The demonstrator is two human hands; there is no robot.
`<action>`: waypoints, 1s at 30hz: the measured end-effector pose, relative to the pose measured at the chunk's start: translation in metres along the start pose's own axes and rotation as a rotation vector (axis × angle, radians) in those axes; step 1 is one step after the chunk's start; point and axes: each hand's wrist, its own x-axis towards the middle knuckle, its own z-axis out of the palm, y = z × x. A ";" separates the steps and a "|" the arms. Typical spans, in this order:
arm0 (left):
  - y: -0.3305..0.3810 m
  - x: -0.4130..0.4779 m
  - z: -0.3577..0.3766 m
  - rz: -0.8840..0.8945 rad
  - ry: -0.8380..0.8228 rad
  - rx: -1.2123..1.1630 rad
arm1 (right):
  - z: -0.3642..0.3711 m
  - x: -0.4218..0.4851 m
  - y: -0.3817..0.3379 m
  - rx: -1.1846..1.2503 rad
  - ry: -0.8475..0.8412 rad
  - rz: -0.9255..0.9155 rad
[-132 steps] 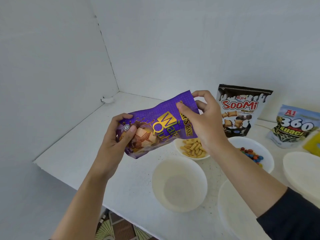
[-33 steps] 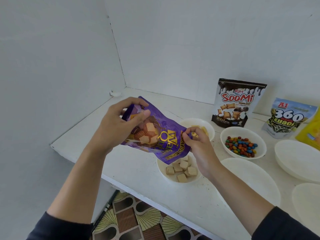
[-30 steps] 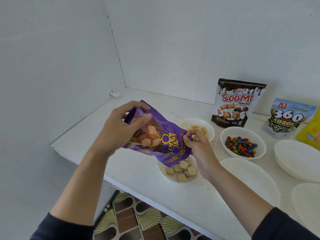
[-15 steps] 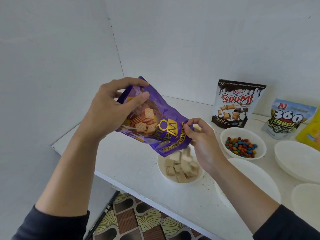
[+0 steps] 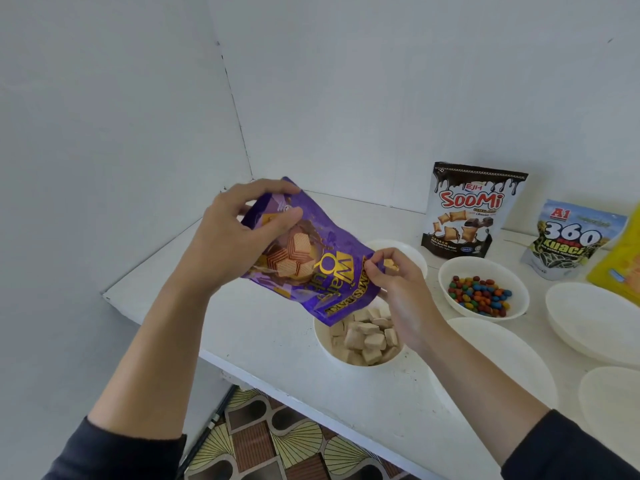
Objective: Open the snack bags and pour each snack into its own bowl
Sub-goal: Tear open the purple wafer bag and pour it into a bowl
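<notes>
**Purple wafer bag tipped over its bowl: task roughly at its midpoint**

We see the purple wafer bag (image 5: 322, 271) held above the white shelf (image 5: 259, 334), tilted with its opened mouth down over the near bowl (image 5: 322, 344). The left hand (image 5: 235, 244) grips the raised bottom end, fingers and thumb curled round the foil. The right hand (image 5: 394, 289) pinches the corner of the mouth between thumb and fingertips. Pale wafer cubes (image 5: 367, 337) already heap the bowl below. We cannot tell whether any remain inside the bag.

Containers and contents:
- The candy bowl (image 5: 485, 266) holds multicoloured coated candies (image 5: 479, 294).
- The small far bowl (image 5: 405, 247) is mostly hidden behind the right hand, so we cannot read its contents.
- Three wide bowls (image 5: 502, 355), (image 5: 595, 320), (image 5: 616, 403) show nothing inside.

We judge at least two snacks served, with the wafer pour nearly finished. Standing at the back are the Soomi bag (image 5: 467, 209), the 360 Kuaci bag (image 5: 568, 244) and a yellow bag (image 5: 620, 265) cut off by the frame edge. The first two look unopened, while the yellow bag's state is unclear. These appear to be what is left, matched by the three bare bowls.
</notes>
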 end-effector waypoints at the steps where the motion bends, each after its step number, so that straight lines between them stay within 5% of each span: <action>1: 0.007 0.002 -0.005 0.028 -0.017 0.008 | 0.001 0.000 -0.005 0.010 -0.007 -0.034; 12: 0.011 0.007 -0.013 0.200 -0.073 0.056 | -0.001 0.003 -0.017 0.022 -0.009 -0.095; 19: -0.022 -0.006 0.021 0.164 -0.003 0.100 | -0.007 0.007 0.016 -0.093 0.056 0.094; 30: -0.041 -0.025 0.029 0.056 0.269 -0.151 | -0.001 0.017 -0.012 -0.129 0.060 -0.109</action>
